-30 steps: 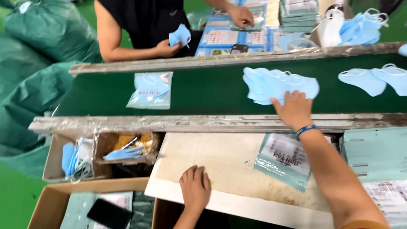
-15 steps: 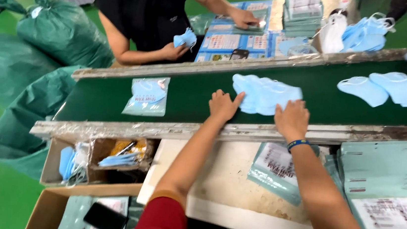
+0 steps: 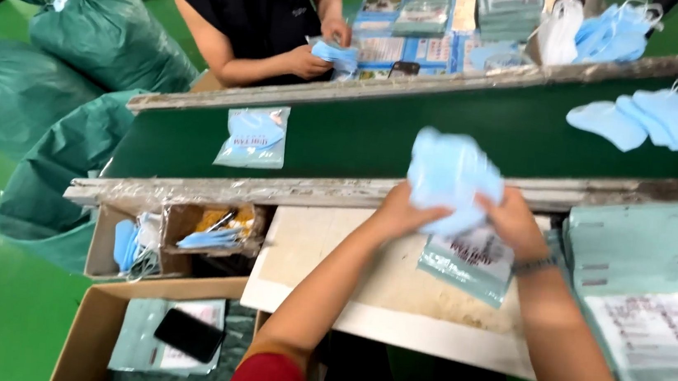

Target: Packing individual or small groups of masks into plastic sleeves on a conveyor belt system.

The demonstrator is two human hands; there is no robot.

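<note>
Two hands, left hand (image 3: 400, 215), right hand (image 3: 512, 221), both grasping blurred blue mask stack (image 3: 452, 176), roughly upright, tilted slightly left

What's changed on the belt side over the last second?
Both hands, left and right, have taken hold of the blue masks that lay on the green belt and lifted them toward the board; a second ago only the right hand touched them. The sealed mask packet remains on the belt, as do the loose masks farther right. The person opposite still handles masks.
</note>
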